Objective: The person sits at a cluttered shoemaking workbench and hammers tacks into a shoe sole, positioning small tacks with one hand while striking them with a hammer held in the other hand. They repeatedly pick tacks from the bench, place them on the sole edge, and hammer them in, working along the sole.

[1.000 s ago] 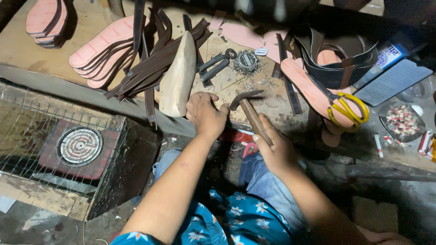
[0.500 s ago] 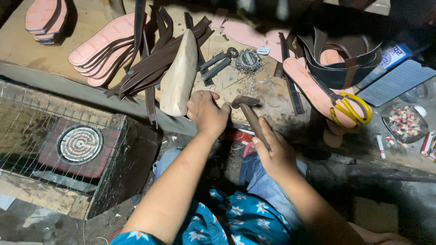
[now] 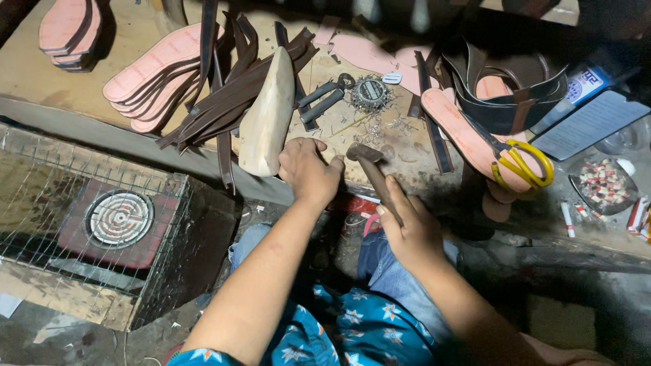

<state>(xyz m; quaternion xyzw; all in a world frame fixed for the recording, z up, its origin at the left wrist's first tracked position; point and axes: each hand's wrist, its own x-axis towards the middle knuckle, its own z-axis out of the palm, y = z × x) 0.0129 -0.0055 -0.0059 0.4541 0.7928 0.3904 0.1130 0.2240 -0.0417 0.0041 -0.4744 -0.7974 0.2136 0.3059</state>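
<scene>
My right hand [image 3: 407,227] grips the wooden handle of a hammer [image 3: 369,163], whose metal head sits just above the workbench [image 3: 41,88], close to my left fingertips. My left hand [image 3: 308,169] rests on the bench edge with fingers curled, pinching something too small to make out. A pale wooden shoe last [image 3: 268,115] lies just left of that hand, against a bundle of dark leather straps [image 3: 224,88].
Pink insoles [image 3: 152,74] are stacked at the left. Pliers [image 3: 325,95] and a tin of small nails [image 3: 371,91] lie behind the hammer. Yellow-handled scissors [image 3: 519,166] rest on a sandal sole at right. A wire cage with a round coil heater [image 3: 121,217] stands below left.
The hammer head has swung down from a raised position toward the bench beside my left fingers. My left hand has stayed in place.
</scene>
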